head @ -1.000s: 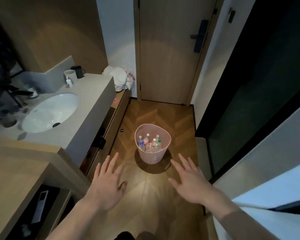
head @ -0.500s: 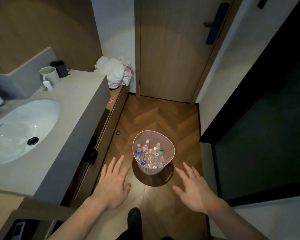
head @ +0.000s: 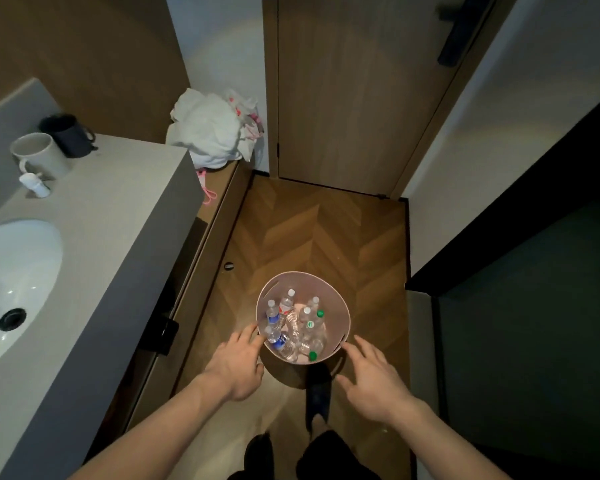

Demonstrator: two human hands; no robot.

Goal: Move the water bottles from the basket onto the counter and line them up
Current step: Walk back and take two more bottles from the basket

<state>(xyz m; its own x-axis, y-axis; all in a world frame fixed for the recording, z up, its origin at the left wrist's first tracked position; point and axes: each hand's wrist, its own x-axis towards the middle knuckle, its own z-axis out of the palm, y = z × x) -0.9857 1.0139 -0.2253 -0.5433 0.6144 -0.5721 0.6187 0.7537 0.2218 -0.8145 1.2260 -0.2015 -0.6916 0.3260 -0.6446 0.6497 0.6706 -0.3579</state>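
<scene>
Pink basket (head: 336, 303) on wood floor (head: 312, 237), water bottles (head: 297, 323) inside; left hand (head: 238, 367) at basket's left rim, right hand (head: 374, 382) at right rim, fingers relaxed, gripping nothing; grey counter (head: 118, 220) left, mugs (head: 49, 150) on it.

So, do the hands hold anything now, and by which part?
Nothing is held yet. The left hand and right hand reach, fingers spread, toward the rim of the pink basket; contact cannot be told.

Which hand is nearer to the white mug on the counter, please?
Left. The left hand is at the basket side facing the counter with the white mug; the right hand is beyond the basket.
</scene>
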